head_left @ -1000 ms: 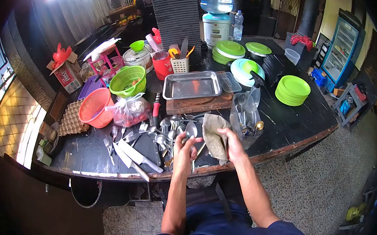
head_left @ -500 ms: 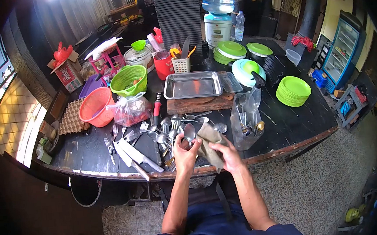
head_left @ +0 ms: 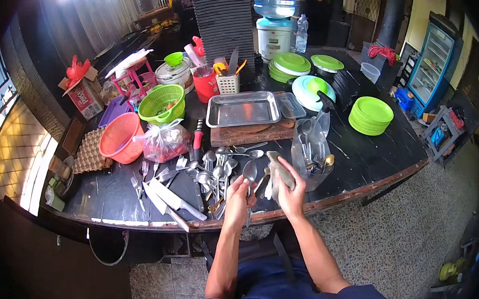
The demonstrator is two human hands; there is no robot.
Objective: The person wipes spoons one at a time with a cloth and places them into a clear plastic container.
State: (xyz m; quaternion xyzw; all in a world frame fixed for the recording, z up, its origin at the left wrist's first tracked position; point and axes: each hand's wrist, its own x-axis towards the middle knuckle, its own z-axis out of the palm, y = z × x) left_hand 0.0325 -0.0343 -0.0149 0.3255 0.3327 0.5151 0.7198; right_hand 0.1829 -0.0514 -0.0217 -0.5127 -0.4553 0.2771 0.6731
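Head view: the spoon stands tilted up out of my left hand, its bowl above my fingertips and the end of its handle showing below them. My left thumb and fingers pinch it by the handle. Just right of that grip, my right hand has a grey-brown cloth folded between thumb and fingers; cloth and spoon are apart. Both hands are over the near edge of the black table.

Close on the left of my spoon grip lies a loose heap of cutlery, and farther left are two large knives with forks beyond them. Just right of my cloth hand a transparent container holds more spoons. Straight ahead of both hands sits a wooden board with a metal tray on it. Ahead and to the left of my grip are a tied plastic bag and an orange basket; well off to the right stands a stack of green plates.
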